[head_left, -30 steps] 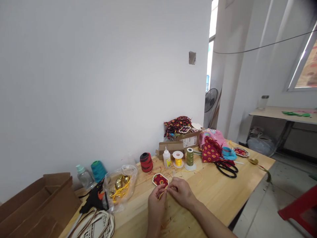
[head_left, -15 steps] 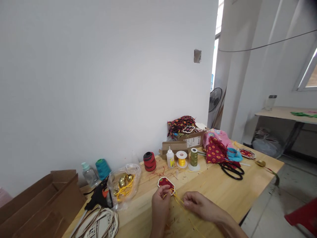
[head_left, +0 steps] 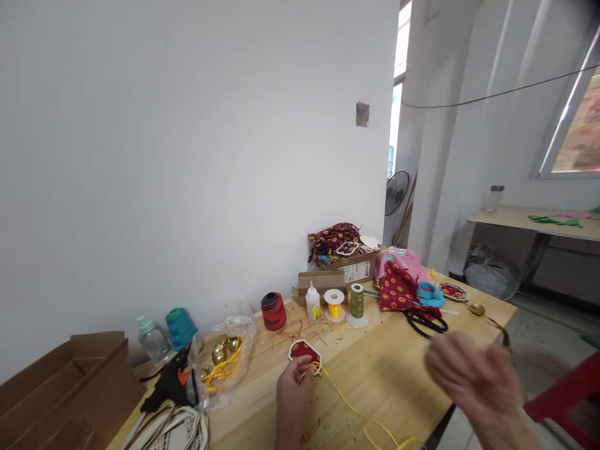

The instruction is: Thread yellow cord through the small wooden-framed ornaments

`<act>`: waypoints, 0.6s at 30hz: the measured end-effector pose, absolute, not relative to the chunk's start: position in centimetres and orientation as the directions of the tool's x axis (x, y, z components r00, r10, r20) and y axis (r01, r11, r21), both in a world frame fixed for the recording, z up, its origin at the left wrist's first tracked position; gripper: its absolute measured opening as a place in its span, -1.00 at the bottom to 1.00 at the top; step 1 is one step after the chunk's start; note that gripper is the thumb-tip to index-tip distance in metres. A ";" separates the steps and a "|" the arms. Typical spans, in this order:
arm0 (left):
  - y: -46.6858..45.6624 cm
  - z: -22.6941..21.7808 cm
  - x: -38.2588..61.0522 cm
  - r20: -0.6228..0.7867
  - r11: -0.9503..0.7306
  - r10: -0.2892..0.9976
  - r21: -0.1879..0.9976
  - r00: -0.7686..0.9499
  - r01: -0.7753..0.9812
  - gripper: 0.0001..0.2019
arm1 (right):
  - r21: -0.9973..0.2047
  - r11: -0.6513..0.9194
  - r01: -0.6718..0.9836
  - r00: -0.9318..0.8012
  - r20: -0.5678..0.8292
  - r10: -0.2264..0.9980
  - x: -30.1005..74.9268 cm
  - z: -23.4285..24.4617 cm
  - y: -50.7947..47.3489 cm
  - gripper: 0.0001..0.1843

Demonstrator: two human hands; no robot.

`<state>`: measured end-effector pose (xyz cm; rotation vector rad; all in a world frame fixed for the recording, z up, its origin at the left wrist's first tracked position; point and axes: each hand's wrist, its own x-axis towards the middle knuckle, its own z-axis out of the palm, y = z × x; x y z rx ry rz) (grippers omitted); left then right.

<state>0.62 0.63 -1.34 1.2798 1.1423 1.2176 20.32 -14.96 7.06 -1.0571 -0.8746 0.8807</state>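
Observation:
My left hand (head_left: pixel 293 395) rests on the wooden table (head_left: pixel 403 362), its fingers pinched on a yellow cord (head_left: pixel 349 406) at the edge of a small red patterned fabric piece (head_left: pixel 304 350). The cord runs from there to the right and down across the table. My right hand (head_left: pixel 473 378) is raised off the table's right side, blurred by motion, so its fingers are unclear and I cannot tell whether it holds the cord.
Behind stand a red-black spool (head_left: pixel 274 310), a glue bottle (head_left: pixel 312 302), a yellow cord spool (head_left: pixel 334 305) and a green spool (head_left: pixel 357 300). Black scissors (head_left: pixel 424 320) lie right. A bag of gold bells (head_left: pixel 224 357), a glue gun (head_left: pixel 171 380) and cardboard boxes (head_left: pixel 65 387) sit left.
My right hand has swept away from the left hand to the right and upward, drawing the yellow cord out long. The left hand stays at the red fabric piece.

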 end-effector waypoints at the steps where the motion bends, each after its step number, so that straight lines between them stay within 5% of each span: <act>1: 0.6 -1.4 0.6 0.058 -0.058 0.997 0.998 0.058 -0.002 -0.79 | -0.962 0.227 -0.153 0.332 0.166 0.929 19.6 6.1 -13.0 -0.79; 4: 0.6 -1.5 0.3 0.042 -0.042 0.995 0.999 0.095 -0.007 -0.78 | -0.986 0.160 0.037 0.193 0.164 0.967 16.8 2.2 -7.5 -0.78; 9: 0.3 -1.4 0.1 0.053 -0.054 0.984 0.999 0.172 0.000 -0.79 | -0.919 0.125 0.373 0.216 0.217 0.952 12.9 -2.1 -4.5 -0.62; 13: 0.4 -1.6 0.1 0.068 -0.077 0.976 0.996 0.204 0.034 -0.81 | -0.893 0.146 0.427 0.144 0.227 0.963 12.8 -1.9 -4.6 -0.73; 18: 0.3 -1.4 0.2 0.073 -0.109 0.959 0.987 0.273 0.117 -0.84 | -0.912 0.159 0.378 0.321 0.290 0.901 13.6 -2.2 -4.2 -0.73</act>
